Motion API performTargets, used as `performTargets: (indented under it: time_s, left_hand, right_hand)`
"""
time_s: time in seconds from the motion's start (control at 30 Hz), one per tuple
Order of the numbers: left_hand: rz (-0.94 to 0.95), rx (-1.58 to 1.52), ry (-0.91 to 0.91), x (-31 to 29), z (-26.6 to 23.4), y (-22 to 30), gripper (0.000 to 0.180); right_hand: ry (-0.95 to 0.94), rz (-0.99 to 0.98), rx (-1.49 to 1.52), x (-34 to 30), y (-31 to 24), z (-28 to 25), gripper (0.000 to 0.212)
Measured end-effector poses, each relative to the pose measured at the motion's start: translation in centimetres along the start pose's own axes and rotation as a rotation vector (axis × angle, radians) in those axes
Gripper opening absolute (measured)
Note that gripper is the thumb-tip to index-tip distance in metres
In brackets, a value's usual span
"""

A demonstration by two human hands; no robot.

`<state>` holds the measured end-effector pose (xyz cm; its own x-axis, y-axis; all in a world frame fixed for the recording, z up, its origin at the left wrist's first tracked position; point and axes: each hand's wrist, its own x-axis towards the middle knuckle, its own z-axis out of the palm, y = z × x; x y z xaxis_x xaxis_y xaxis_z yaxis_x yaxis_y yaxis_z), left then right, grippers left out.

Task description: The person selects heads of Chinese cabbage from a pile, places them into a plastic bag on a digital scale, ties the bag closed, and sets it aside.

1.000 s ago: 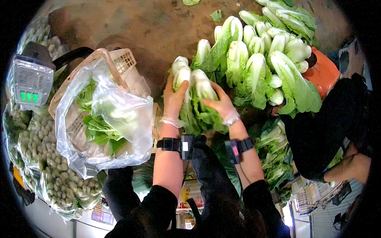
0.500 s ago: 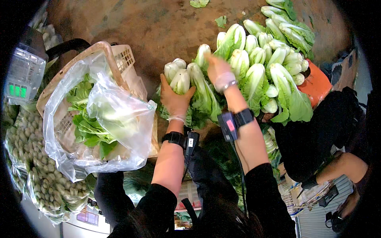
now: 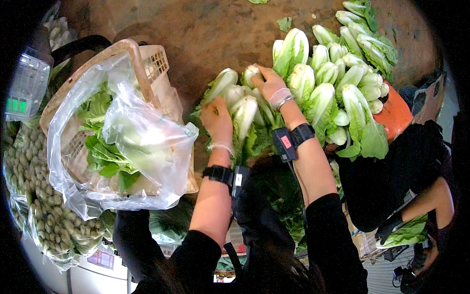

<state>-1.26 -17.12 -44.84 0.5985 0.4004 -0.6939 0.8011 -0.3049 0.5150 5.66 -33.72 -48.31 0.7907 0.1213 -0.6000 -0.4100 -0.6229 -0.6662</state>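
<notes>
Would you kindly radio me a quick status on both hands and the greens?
Right hand on a leafy head; left hand at neighbouring heads; lined basket left of both.

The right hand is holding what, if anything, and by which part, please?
The right hand grips a Chinese cabbage by its pale base end.

A basket stood at left, a plastic bag in it, leafy greens inside the bag. Right of it, lettuces lay on the table at the left hand and right hand; farther right spread another heap, with a co-worker near right.
</notes>
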Motion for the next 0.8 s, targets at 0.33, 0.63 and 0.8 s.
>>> performTargets:
  time_s: [0.33,0.63,0.8]
  left_hand:
    - [0.050,0.235,0.034,5.6,1.9,-2.5,0.059]
    - [-0.395,-0.079,0.068,3.3,1.1,-4.5,0.071]
    - [-0.565,-0.836,-0.147,3.4,0.4,-6.0,0.075]
  right_hand:
    - [0.291,0.287,-0.194,-11.1,1.6,6.0,0.080]
    - [0.204,0.238,-0.083,-8.8,0.7,6.4,0.048]
    - [0.298,0.362,-0.068,-10.1,-3.5,10.3,0.054]
